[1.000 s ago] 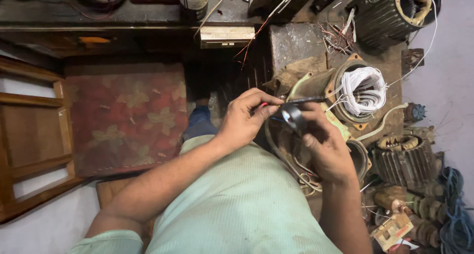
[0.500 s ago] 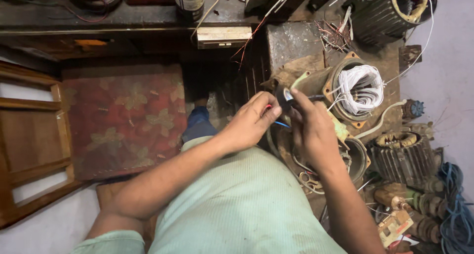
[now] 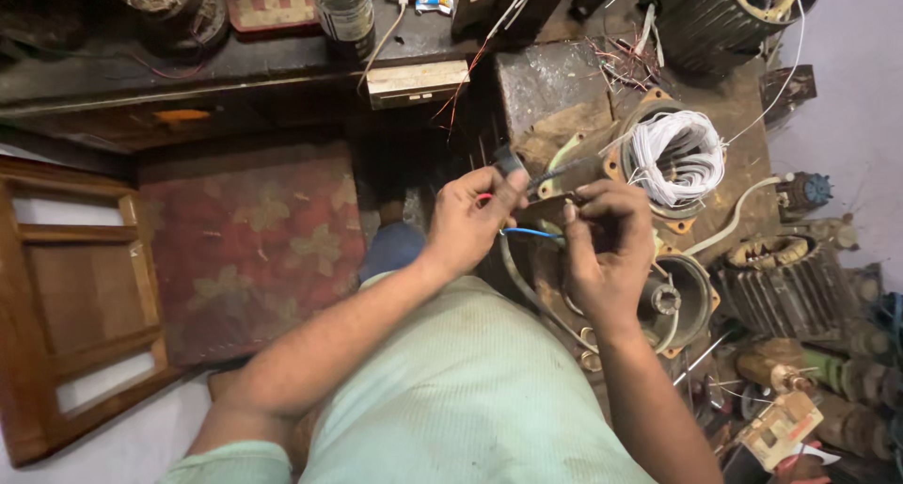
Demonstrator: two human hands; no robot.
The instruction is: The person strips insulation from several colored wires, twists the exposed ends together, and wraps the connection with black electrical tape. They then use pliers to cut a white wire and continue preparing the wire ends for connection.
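While raised together, left hand [image 3: 467,222] and right hand [image 3: 602,249] both pinching thin wires [image 3: 532,232].

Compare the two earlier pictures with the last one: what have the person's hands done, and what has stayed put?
The left hand and right hand have drawn slightly apart; a blue wire now shows stretched between them. The dark roll seen at the fingertips a second ago no longer shows; the left hand pinches a small dark piece. The white wire coil, bottle and patterned mat stayed put.
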